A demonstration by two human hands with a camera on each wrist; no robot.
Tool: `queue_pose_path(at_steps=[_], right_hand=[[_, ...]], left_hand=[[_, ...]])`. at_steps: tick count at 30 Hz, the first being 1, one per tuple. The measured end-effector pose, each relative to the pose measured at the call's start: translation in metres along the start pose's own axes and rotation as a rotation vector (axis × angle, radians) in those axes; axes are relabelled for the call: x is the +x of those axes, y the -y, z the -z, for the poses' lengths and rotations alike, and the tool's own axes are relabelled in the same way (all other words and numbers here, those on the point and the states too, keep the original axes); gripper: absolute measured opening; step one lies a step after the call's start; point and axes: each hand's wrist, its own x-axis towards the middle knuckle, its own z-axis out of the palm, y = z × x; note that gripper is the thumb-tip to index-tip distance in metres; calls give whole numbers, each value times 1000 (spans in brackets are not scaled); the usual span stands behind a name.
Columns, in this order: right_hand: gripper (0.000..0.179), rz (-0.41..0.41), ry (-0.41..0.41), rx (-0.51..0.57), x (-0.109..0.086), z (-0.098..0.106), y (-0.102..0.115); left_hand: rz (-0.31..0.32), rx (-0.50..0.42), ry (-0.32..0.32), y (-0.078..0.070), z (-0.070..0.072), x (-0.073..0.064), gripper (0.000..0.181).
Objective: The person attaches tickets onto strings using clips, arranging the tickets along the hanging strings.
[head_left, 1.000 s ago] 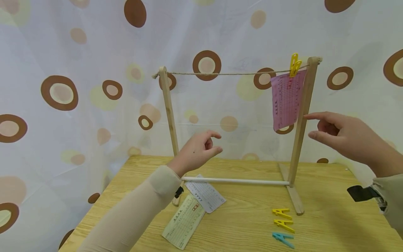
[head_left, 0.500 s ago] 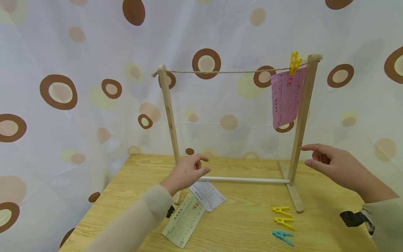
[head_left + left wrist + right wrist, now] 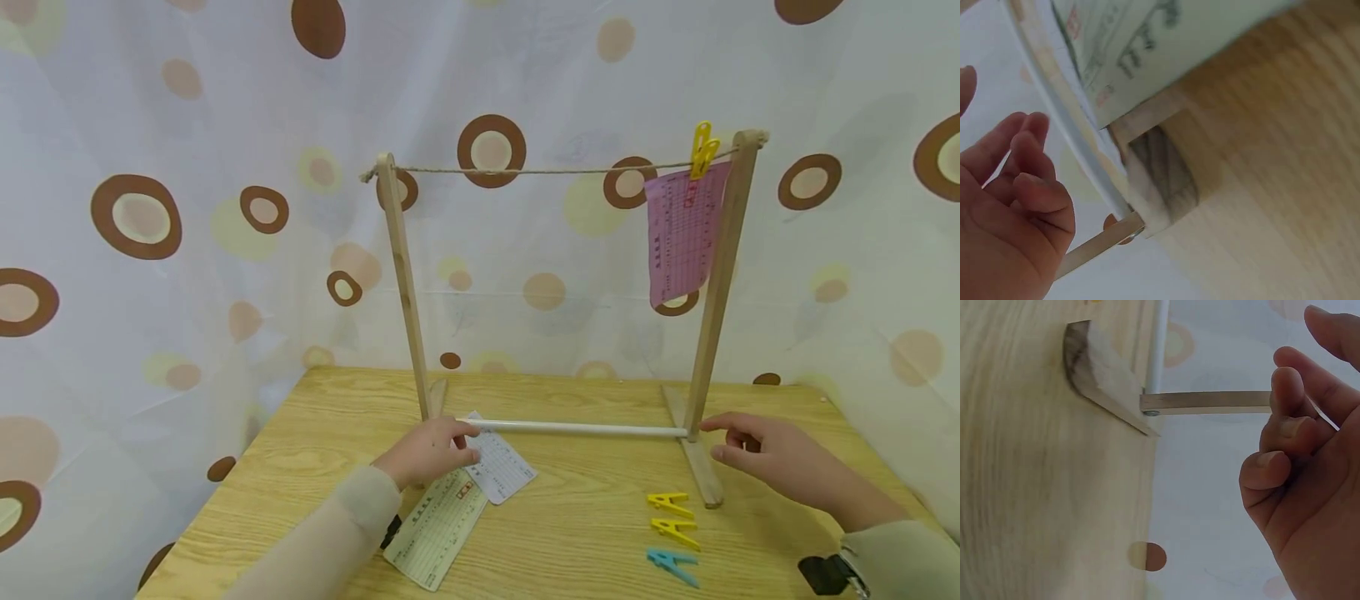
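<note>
The left hand (image 3: 427, 450) is just by the slips, holding nothing, its fingers softly bent with a gap beside the thumb. The right hand (image 3: 776, 457) is empty too, bent the same loose way by the foot of the right post (image 3: 720, 292); I can't tell if they touch. The white slip (image 3: 508, 471) and green slip (image 3: 438, 533) meet on the left of the desk (image 3: 585, 517), and the white one's far end goes past the white bar (image 3: 577, 429). The pink slip (image 3: 684, 242) hangs from the string (image 3: 525, 172) at the right. It looks like time to get another slip. I'd pinch one by a free edge, so both don't come up together. Slide the white one to the near side first, so it won't catch on the bar. Keep the right hand off the post, or it may wobble.
</note>
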Motion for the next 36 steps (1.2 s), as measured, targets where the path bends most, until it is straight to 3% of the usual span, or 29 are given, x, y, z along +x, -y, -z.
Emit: queue_pose_path(at_steps=[4, 10, 14, 20, 24, 27, 30, 33, 36], right_hand=[[40, -25, 76, 46, -1, -13, -8], [36, -18, 129, 94, -3, -23, -14], [36, -21, 173, 131, -5, -28, -14], [37, -19, 233, 128, -6, -35, -15], [36, -20, 251, 135, -4, -38, -15], [37, -19, 263, 132, -3, -42, -16], [37, -15, 276, 129, -1, -45, -18], [37, -14, 287, 132, 0, -47, -19], [38, -11, 293, 132, 2, -50, -20]], left_hand=[[-2, 39, 65, 6, -6, 0, 49], [17, 75, 153, 7, -9, -1, 50], [-16, 98, 214, 6, -10, -1, 46], [-57, 78, 329, 0, -9, -2, 38], [-77, 27, 367, -2, -8, -2, 36], [-79, -13, 339, -2, -8, 0, 34], [-61, -28, 247, -2, -7, 3, 36], [-10, -14, 160, -4, -4, 7, 40], [54, -4, 127, -5, -2, 12, 43]])
